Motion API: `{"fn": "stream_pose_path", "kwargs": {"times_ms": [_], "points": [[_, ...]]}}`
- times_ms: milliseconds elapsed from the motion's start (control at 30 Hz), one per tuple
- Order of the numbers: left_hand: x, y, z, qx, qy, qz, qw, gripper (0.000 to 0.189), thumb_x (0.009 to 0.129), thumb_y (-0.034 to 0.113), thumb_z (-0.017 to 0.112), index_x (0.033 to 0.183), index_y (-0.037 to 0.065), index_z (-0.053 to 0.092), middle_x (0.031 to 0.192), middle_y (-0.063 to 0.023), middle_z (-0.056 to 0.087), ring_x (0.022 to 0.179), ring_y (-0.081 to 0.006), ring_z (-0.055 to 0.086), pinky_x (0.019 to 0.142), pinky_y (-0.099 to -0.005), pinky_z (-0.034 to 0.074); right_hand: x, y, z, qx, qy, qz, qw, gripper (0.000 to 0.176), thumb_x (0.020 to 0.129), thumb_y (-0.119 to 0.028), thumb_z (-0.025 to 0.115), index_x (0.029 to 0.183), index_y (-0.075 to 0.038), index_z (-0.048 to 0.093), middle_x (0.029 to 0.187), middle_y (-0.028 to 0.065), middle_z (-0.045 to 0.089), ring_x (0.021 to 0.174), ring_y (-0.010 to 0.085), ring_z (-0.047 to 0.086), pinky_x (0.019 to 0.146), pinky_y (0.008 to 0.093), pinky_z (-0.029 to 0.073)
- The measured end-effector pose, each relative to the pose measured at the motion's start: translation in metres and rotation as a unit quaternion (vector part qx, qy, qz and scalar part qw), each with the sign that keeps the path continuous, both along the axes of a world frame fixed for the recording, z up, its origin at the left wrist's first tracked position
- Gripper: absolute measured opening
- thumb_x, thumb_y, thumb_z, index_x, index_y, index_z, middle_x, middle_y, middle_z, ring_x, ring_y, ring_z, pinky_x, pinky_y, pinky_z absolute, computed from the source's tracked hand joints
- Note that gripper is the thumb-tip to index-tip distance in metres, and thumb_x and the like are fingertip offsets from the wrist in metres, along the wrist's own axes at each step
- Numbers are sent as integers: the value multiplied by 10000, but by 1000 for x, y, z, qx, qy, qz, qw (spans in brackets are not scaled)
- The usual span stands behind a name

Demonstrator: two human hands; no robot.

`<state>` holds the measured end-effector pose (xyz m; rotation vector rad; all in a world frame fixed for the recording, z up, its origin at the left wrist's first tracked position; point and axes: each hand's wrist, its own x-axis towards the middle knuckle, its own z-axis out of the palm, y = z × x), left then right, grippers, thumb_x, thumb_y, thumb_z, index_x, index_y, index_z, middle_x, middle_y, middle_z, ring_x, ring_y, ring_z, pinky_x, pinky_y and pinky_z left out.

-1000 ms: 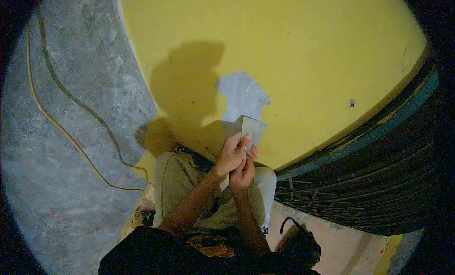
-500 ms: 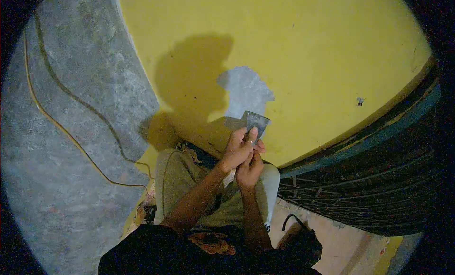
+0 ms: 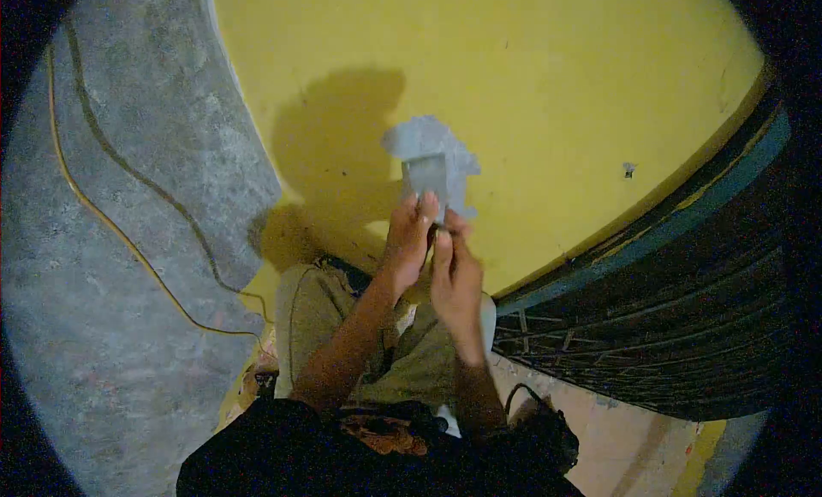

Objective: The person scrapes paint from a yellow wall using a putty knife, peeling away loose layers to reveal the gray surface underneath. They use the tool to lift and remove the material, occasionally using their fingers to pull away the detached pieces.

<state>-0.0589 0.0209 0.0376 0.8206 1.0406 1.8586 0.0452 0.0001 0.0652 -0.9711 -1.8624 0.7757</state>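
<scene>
A putty knife (image 3: 425, 173) with a wide grey blade points away from me, its far edge overlapping a pale grey patch (image 3: 424, 136) on the yellow wall. My left hand (image 3: 409, 236) is closed on the narrower part of the blade, thumb lying on its face. Just below and to the right, my right hand (image 3: 455, 270) has its fingers closed around the near end of the same knife. The handle is mostly hidden by the fingers. Both hands are above my bent knees.
On the left, a yellowish cable (image 3: 128, 240) runs along a rough grey surface (image 3: 154, 180). A dark metal grille (image 3: 651, 334) with a teal edge stands at the right. A small hole (image 3: 628, 170) marks the yellow wall (image 3: 548, 95). A dark strapped object (image 3: 552, 433) is at lower right.
Both hands have moved forward and slightly left with the putty knife. Its blade has turned from a rightward tilt to a slight leftward one and now overlaps the grey patch more.
</scene>
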Motion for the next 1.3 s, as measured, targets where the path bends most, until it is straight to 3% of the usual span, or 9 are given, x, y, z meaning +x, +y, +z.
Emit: {"fn": "stream_pose_path", "kwargs": {"times_ms": [67, 200, 300, 367, 600, 700, 767, 1000, 1300], "points": [[9, -19, -11, -53, -27, -73, 996, 416, 983, 402, 437, 1009, 0, 542, 901, -69, 621, 866, -168, 627, 743, -302, 494, 0, -15, -43, -62, 20, -44, 997, 371, 980, -305, 399, 1090, 14, 554, 829, 284, 615, 709, 454, 603, 611, 488, 468], [24, -32, -40, -73, -17, -13, 997, 391, 991, 380, 425, 1021, 5, 533, 873, -70, 624, 841, -158, 625, 751, -297, 494, -1, -35, -80, -99, 71, -70, 990, 341, 976, -281, 414, 1088, 14, 544, 874, 279, 615, 745, 456, 592, 640, 493, 462], [22, -40, -38, -40, 11, -33, 999, 355, 990, 356, 441, 1016, 16, 539, 872, -81, 632, 842, -157, 626, 735, -296, 499, -1, -36, -97, -25, 89, -119, 989, 304, 957, -265, 465, 1094, 0, 519, 925, 258, 607, 803, 417, 596, 681, 471, 463], [25, -37, -40, -38, 136, 24, 990, 356, 990, 353, 441, 1029, 13, 541, 866, -80, 637, 825, -153, 625, 722, -290, 501, -2, -33, -106, -14, 130, -93, 987, 259, 959, -207, 495, 1096, 7, 441, 926, 134, 530, 817, 214, 530, 763, 331, 435], [21, -23, -24, -71, 16, -69, 995, 323, 992, 313, 441, 1100, 27, 542, 927, -80, 637, 771, -168, 618, 692, -318, 524, -3, -26, -111, -65, 157, -71, 983, 240, 969, -197, 473, 1085, 11, 447, 913, 113, 526, 835, 196, 528, 757, 317, 436], [18, -20, -36, -74, 101, -94, 988, 418, 990, 393, 418, 1030, -4, 541, 808, -94, 645, 744, -170, 645, 648, -296, 526, -1, -26, -129, -53, 129, -115, 984, 275, 953, -238, 496, 1066, 8, 547, 937, 248, 625, 825, 388, 609, 742, 416, 489], [22, -18, -37, -71, 68, -113, 989, 425, 988, 403, 416, 1005, -3, 537, 791, -101, 643, 711, -179, 649, 632, -291, 528, 2, -17, -130, -93, 156, -49, 982, 253, 995, -207, 427, 1026, 28, 517, 818, 78, 566, 726, 127, 519, 654, 267, 443], [24, -15, -27, -74, 152, -69, 983, 415, 989, 392, 421, 942, -4, 535, 745, -113, 637, 625, -195, 647, 581, -301, 530, -7, -15, -128, -44, 192, -95, 976, 285, 988, -217, 439, 1084, 36, 525, 873, 99, 598, 770, 126, 542, 675, 272, 456], [19, -3, -60, -86, 23, -117, 989, 341, 966, 372, 489, 872, 64, 601, 748, -81, 650, 644, -172, 612, 611, -285, 495, -7, -28, -109, -116, 162, -125, 972, 335, 976, -226, 448, 1101, 72, 538, 818, 145, 638, 732, 161, 592, 650, 305, 477]]}}
